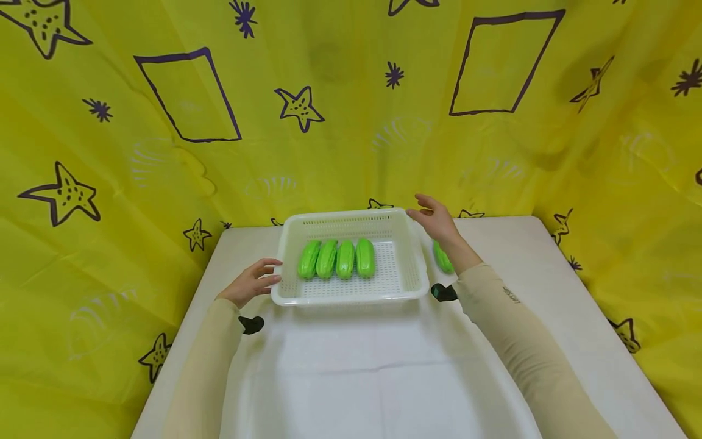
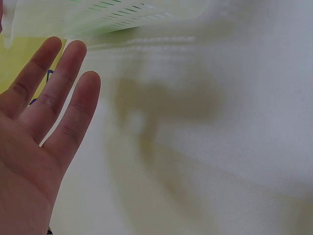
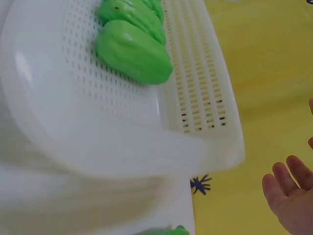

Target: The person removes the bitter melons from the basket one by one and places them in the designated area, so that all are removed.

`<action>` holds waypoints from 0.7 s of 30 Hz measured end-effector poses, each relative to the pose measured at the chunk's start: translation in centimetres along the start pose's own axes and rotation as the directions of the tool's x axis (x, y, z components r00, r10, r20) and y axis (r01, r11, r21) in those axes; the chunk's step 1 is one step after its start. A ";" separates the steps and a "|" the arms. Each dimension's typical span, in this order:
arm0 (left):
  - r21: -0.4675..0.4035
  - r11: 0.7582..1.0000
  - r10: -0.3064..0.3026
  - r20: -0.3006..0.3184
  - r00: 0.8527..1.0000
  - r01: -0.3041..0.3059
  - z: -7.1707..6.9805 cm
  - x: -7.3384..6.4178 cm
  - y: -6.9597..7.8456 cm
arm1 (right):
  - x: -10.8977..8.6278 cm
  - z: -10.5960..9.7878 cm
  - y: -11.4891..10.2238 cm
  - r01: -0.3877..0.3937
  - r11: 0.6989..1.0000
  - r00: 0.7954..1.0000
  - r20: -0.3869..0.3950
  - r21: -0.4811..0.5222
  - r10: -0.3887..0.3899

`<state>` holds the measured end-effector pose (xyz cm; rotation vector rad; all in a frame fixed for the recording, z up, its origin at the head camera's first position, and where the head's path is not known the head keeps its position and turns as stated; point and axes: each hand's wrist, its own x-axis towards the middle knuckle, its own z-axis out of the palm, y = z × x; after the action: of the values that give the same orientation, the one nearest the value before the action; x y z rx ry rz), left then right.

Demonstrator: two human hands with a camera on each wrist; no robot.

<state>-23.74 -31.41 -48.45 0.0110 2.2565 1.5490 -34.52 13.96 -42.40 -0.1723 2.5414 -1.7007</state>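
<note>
A white perforated plastic basket (image 1: 351, 300) sits at the far middle of the table. Several shiny, ridged green vegetables (image 1: 345, 260) like cucumbers lie side by side in it, toward its left half. At the basket's left rim is my left hand (image 1: 251, 283), its fingertips touching or very near the edge; three fingers (image 2: 73, 110) look extended in the left wrist view. My right hand (image 1: 437, 222) is by the far right corner, and the right wrist view shows its fingers (image 3: 288, 178) loosely bent, apart from the rim. Another green vegetable (image 1: 443, 257) lies right of the basket, partly hidden by my right forearm.
The white table (image 1: 378, 378) extends in front of the basket. Yellow curtains (image 1: 351, 158) with dark star drawings enclose the back and sides, close behind the basket. A dark wrist-worn device (image 1: 444, 292) shows below the right forearm, another (image 1: 251, 324) by the left wrist.
</note>
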 end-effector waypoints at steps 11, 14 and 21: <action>-0.007 1.000 -0.005 -0.007 1.000 0.005 0.2 -0.2 0.2 | 0.5 2.9 -0.7 0.008 1.000 0.999 0.045 0.017 -0.009; -0.002 1.000 -0.011 -0.009 1.000 0.011 0.2 -0.2 0.2 | 0.5 3.7 -0.8 0.019 1.000 0.997 0.071 0.017 -0.020; 0.016 1.000 -0.005 -0.015 1.000 0.005 0.0 0.0 0.0 | 0.9 5.0 -0.9 0.045 0.999 0.990 0.135 0.028 -0.048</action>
<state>-23.73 -31.43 -48.46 -0.0015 2.2785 1.5329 -34.74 8.95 -43.51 -0.3366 2.4357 -1.6736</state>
